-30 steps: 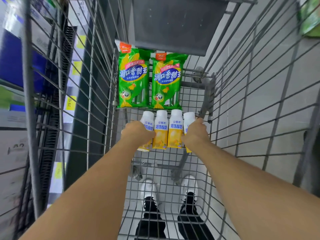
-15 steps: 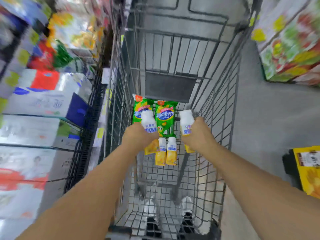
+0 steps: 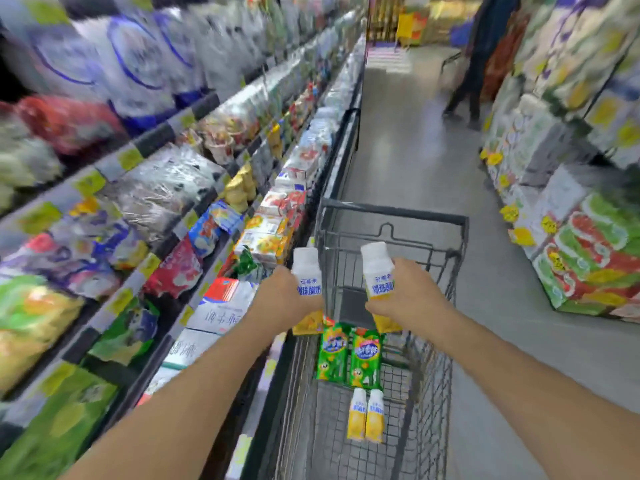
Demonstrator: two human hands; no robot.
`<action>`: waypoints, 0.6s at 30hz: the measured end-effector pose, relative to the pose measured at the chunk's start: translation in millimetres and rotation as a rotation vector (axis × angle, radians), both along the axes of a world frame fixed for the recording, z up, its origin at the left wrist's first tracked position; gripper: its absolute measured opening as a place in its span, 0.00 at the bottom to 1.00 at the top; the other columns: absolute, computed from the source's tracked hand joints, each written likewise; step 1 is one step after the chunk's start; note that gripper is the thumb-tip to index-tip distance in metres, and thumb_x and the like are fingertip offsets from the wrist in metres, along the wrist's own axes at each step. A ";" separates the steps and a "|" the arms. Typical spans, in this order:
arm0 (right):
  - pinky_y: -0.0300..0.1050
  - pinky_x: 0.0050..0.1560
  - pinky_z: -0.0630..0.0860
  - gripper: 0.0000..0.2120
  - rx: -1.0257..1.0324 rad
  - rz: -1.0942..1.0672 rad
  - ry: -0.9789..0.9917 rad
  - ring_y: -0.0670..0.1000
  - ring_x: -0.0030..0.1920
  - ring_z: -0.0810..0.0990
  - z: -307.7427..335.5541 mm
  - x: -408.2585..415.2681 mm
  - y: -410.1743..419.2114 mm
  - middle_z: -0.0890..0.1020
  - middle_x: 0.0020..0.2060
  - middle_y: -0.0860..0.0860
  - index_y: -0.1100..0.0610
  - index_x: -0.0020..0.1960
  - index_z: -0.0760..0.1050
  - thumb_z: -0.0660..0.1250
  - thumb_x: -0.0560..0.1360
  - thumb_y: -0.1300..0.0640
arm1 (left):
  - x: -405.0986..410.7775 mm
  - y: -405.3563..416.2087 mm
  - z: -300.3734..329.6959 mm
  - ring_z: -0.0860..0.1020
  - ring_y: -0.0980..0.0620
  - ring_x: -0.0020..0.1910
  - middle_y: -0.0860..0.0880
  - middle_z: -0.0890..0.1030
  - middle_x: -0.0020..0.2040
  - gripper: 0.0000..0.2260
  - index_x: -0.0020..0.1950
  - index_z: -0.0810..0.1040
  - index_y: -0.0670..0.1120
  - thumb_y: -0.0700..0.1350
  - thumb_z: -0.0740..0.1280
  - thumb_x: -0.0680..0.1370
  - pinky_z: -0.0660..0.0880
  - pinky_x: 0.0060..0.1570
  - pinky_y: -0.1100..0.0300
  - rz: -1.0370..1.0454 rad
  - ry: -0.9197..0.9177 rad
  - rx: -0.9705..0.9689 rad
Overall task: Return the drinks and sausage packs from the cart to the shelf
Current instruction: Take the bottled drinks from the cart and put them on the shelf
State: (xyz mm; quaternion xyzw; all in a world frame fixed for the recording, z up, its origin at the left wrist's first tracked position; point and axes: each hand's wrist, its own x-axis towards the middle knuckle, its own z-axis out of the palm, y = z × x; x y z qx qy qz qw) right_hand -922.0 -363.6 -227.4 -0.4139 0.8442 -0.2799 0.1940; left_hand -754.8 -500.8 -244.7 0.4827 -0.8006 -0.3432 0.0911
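I hold one yogurt drink bottle (image 3: pixel 306 278) in my left hand (image 3: pixel 280 299) and another (image 3: pixel 379 271) in my right hand (image 3: pixel 408 292), fingers wrapped tight, lifted clear of the cart (image 3: pixel 391 216) for shelving; two bottles (image 3: pixel 366 414) and both sausage packs (image 3: pixel 349 353) lie inside.

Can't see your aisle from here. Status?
Left hand and right hand each hold a drink bottle. Two bottles, two sausage packs remain in cart. Shelf left, unobstructed.

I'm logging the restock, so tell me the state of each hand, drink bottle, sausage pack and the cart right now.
Left hand: shut on left drink bottle, upright, lifted above the cart.
Right hand: shut on right drink bottle, upright, lifted.
Two drink bottles: lying side by side on the cart floor.
Two green sausage packs: lying flat in the cart.
Cart: beside the shelf, not yet emptied.
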 end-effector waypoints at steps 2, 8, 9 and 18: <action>0.39 0.26 0.66 0.15 0.004 0.052 0.048 0.49 0.31 0.76 23.0 10.5 -4.3 0.81 0.35 0.55 0.60 0.44 0.75 0.77 0.63 0.56 | 22.2 4.2 27.4 0.77 0.51 0.36 0.50 0.78 0.37 0.21 0.51 0.75 0.42 0.54 0.77 0.68 0.69 0.30 0.58 0.048 0.005 -0.048; 0.42 0.34 0.66 0.20 -0.063 0.308 0.197 0.52 0.40 0.74 68.3 70.1 -12.2 0.75 0.42 0.52 0.57 0.50 0.71 0.77 0.65 0.52 | 109.1 43.7 90.2 0.80 0.51 0.35 0.46 0.81 0.37 0.17 0.45 0.79 0.43 0.54 0.76 0.68 0.73 0.34 0.56 0.240 -0.009 -0.194; 0.42 0.35 0.66 0.20 -0.089 0.369 0.193 0.52 0.39 0.74 72.3 83.6 -11.1 0.75 0.42 0.52 0.57 0.49 0.72 0.77 0.65 0.52 | 125.9 54.7 97.5 0.80 0.50 0.35 0.45 0.83 0.38 0.17 0.44 0.79 0.43 0.54 0.77 0.68 0.72 0.33 0.57 0.282 -0.002 -0.210; 0.43 0.34 0.72 0.23 -0.165 0.816 0.131 0.52 0.44 0.79 104.5 243.0 19.8 0.77 0.42 0.49 0.54 0.53 0.70 0.78 0.65 0.49 | 298.1 182.7 141.8 0.81 0.50 0.37 0.48 0.82 0.37 0.15 0.44 0.80 0.45 0.55 0.77 0.68 0.73 0.33 0.57 0.686 0.019 -0.283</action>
